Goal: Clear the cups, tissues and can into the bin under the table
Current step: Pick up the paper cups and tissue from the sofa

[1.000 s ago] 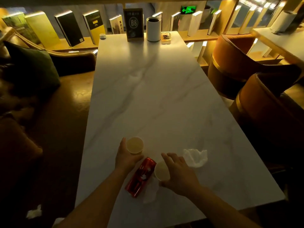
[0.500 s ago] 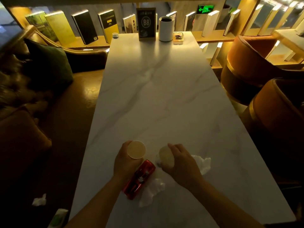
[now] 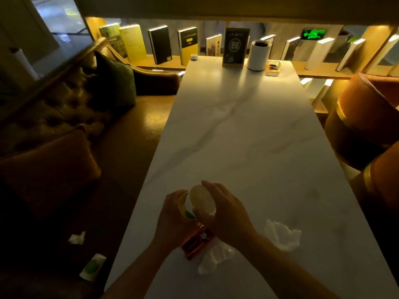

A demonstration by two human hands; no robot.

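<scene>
table [image 3: 248, 134]: long marble top, near end holds the clutter
sofa [image 3: 71, 134]: left of table, a tissue scrap [image 3: 76, 238] and a flat packet [image 3: 92, 266] on its seat
far end: sign [image 3: 235, 48], white canister [image 3: 258, 55], ashtray [image 3: 273, 67]
left hand [image 3: 172, 221]: fingers curled round cup A [image 3: 183, 207], held above the table
right hand [image 3: 226, 212]: fingers wrapped on cup B [image 3: 203, 199] — tilted, its mouth facing up, its base going into cup A
can [image 3: 195, 243]: red, lying on its side under the hands
tissue 1 [image 3: 282, 235]: crumpled, right of the right wrist
tissue 2 [image 3: 216, 256]: just beside the can, near edge
bin: not in view
</scene>
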